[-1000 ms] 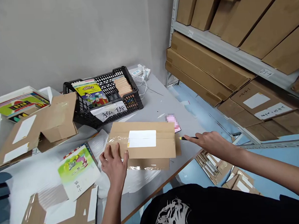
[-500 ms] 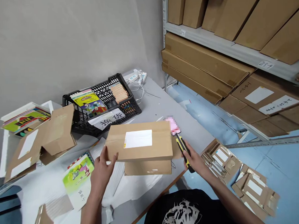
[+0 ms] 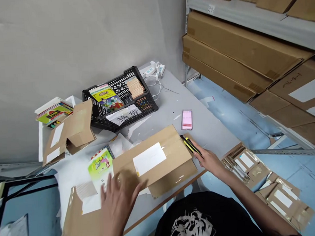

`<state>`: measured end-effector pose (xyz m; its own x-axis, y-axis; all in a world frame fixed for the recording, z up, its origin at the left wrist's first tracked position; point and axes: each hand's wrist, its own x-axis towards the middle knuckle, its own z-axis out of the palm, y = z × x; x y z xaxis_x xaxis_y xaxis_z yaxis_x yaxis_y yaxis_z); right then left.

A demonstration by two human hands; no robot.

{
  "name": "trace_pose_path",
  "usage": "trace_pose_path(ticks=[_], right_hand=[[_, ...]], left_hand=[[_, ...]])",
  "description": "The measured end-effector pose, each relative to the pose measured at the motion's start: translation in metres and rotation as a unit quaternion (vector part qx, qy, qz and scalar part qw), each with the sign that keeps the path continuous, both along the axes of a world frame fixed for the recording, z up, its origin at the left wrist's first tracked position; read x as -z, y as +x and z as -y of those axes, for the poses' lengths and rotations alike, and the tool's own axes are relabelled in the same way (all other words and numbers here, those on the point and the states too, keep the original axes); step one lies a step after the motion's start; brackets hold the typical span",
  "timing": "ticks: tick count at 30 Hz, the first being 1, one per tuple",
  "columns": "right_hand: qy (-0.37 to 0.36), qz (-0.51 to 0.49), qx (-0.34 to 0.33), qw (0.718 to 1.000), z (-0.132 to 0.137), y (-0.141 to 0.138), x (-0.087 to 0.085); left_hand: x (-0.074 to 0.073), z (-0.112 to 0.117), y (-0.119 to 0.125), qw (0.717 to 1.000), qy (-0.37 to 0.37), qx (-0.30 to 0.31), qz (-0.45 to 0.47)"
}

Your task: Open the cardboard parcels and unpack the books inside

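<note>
A brown cardboard box [image 3: 171, 141] with a white label [image 3: 149, 159] lies slanted on the table, over another brown cardboard piece [image 3: 175, 178] showing along its near side. At its left end is my left hand [image 3: 119, 198], fingers spread, with the thumb by the near edge; whether it presses on the cardboard I cannot tell. My right hand [image 3: 210, 164] grips a yellow and black box cutter [image 3: 192, 146], its front end against the right end of the box. Left of the box lies a green picture book [image 3: 101, 164], partly hidden by my left hand.
Beyond stands a black plastic crate [image 3: 100, 124] with books. Left of it are an opened cardboard box [image 3: 76, 118] and a white bin [image 3: 40, 144] of books. A phone [image 3: 187, 120] lies farther back. Shelves [image 3: 236, 15] hold boxes; flattened cardboard [image 3: 281, 199] sits at right.
The box has turned counterclockwise, its left end nearer me. My left hand has come closer and spread its fingers. The box cutter has moved onto the box's right end. The view has shifted left.
</note>
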<state>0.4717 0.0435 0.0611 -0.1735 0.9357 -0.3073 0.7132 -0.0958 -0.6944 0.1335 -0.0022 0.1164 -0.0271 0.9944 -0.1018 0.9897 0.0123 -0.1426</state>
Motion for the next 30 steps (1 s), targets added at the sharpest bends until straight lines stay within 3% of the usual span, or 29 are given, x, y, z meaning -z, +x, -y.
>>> trace_pose_path(ticks=[3, 6, 9, 13, 21, 30], right_hand=[[0.017, 0.019, -0.011, 1.000, 0.002, 0.003, -0.002], [0.027, 0.034, 0.001, 0.999, 0.006, 0.009, -0.013], [0.020, 0.028, 0.024, 0.999, 0.012, 0.014, -0.030], [0.031, 0.017, 0.026, 0.999, 0.017, 0.008, -0.045], [0.041, 0.027, 0.021, 0.999, 0.018, -0.002, -0.034], [0.034, 0.012, 0.022, 0.999, 0.010, -0.002, -0.043]], left_hand=[[0.007, -0.065, 0.026, 0.981, -0.054, 0.180, 0.040], [0.025, -0.099, 0.048, 0.960, -0.130, 0.241, 0.054], [0.039, -0.096, 0.054, 0.962, -0.135, 0.234, 0.052], [0.044, -0.083, 0.049, 0.964, -0.107, 0.236, 0.061], [0.044, -0.090, 0.049, 0.963, -0.102, 0.242, 0.057], [0.042, -0.088, 0.052, 0.967, -0.120, 0.223, 0.032]])
